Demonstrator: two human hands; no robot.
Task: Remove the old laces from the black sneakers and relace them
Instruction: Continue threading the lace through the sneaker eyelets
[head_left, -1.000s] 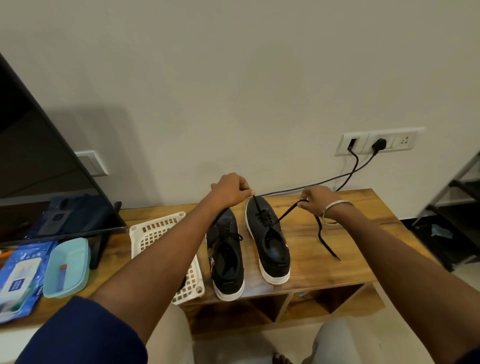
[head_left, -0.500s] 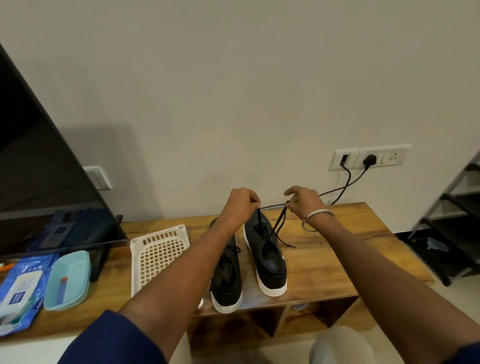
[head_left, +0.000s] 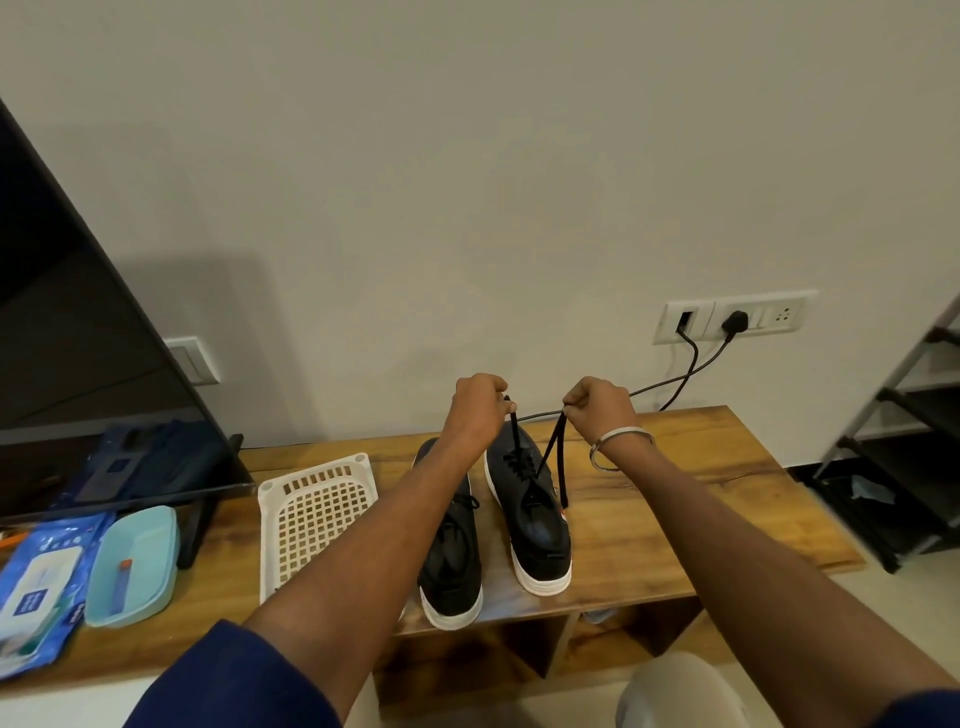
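Note:
Two black sneakers with white soles stand side by side on the wooden table (head_left: 675, 525), toes toward the wall. The right sneaker (head_left: 530, 514) has its black lace (head_left: 560, 462) pulled up in two ends. My left hand (head_left: 475, 410) pinches one lace end above the toe. My right hand (head_left: 602, 408), with a metal bangle on the wrist, pinches the other end, which hangs in a loop beside the shoe. My left forearm partly covers the left sneaker (head_left: 449, 561), whose lace is still threaded.
A white lattice basket (head_left: 317, 514) lies left of the shoes. Further left are a light blue case (head_left: 132, 566), a blue wipes pack (head_left: 36, 587) and a TV (head_left: 78, 338). Black cables (head_left: 691, 374) run from wall sockets. A dark shelf rack (head_left: 904, 436) stands at the right.
My right hand has moved left and up, closer to my left hand, and the lace ends are now drawn up steeply above the right sneaker. The view has tilted upward.

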